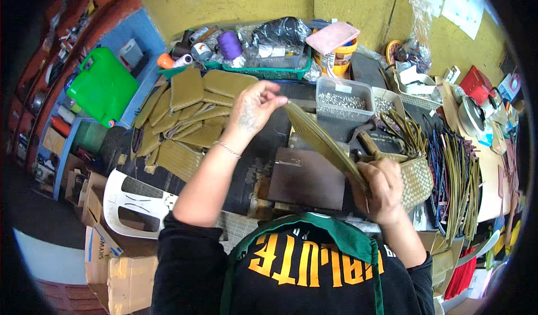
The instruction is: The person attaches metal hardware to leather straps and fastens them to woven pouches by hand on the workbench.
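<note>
An olive pouch, thin and seen nearly edge-on, slants between my two hands above the workbench. At its upper end, my left hand pinches the corner with thumb and fingertips. My right hand is closed around the lower end, its fingers curled over the pouch. Below the pouch lies a dark brown flat block. Beside my right hand sits a woven olive bag with a bundle of olive straps over it. To the left of my left hand, similar olive pouches lie in a loose heap.
A hammer lies beyond my right hand. Clear plastic boxes hold small metal pieces. Green baskets with purple thread stand at the back. Long straps hang at right; a white plastic chair stands left.
</note>
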### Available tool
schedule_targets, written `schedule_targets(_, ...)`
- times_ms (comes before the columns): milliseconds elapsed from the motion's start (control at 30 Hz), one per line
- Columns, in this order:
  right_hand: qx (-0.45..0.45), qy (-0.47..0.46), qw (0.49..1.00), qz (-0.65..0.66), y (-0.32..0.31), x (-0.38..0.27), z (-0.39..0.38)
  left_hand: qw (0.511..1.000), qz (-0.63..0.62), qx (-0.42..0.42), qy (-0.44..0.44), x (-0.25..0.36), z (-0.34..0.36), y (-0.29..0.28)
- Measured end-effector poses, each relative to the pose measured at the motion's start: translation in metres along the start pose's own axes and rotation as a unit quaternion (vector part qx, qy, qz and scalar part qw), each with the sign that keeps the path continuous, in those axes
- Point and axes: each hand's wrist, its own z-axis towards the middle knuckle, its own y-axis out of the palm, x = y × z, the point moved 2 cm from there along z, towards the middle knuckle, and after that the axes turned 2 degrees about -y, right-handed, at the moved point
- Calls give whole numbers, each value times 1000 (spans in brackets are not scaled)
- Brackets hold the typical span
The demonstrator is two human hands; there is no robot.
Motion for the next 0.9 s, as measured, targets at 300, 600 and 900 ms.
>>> schedule_targets(300, -166, 89, 861, 472, 89, -51, -28, 812, -538, -190, -120, 6, -9, 112)
schedule_targets(600, 94, 373, 760, 523, 62, 17, -4, 890, -403, -206, 52, 62, -1, 60)
schedule_targets(900, 75, 309, 847, 426, 48, 10, 24, 876, -337, -322, 123, 74, -5, 39)
